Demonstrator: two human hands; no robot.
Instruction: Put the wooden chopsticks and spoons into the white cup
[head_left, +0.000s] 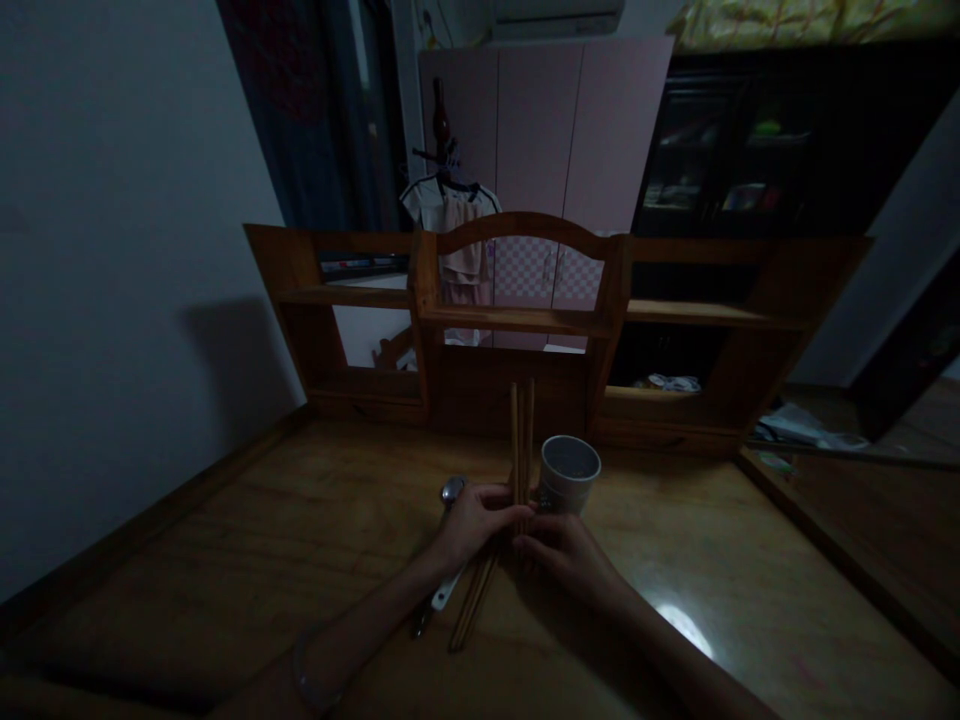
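Several wooden chopsticks (523, 440) stand upright in the middle of the desk, pinched between both hands. My left hand (480, 520) is closed round them from the left, thumb across the front. From the right, my right hand (559, 550) holds their lower part, its fingers partly hiding the lower ends. Just behind my right hand stands a light grey cup (568, 475); its contents are too dark to make out. More chopsticks (472, 605) lie slanted on the desk below my hands. Beside them, partly under my left hand, lie a metal spoon (453, 489) and a white-handled utensil (444, 592).
The wooden desk (225, 580) carries a shelf unit (517, 318) along its back edge. A wall (135, 250) borders the left side, and a raised wooden edge (840, 550) runs along the right. Beyond stand a pink wardrobe (536, 140) and hanging clothes (465, 230).
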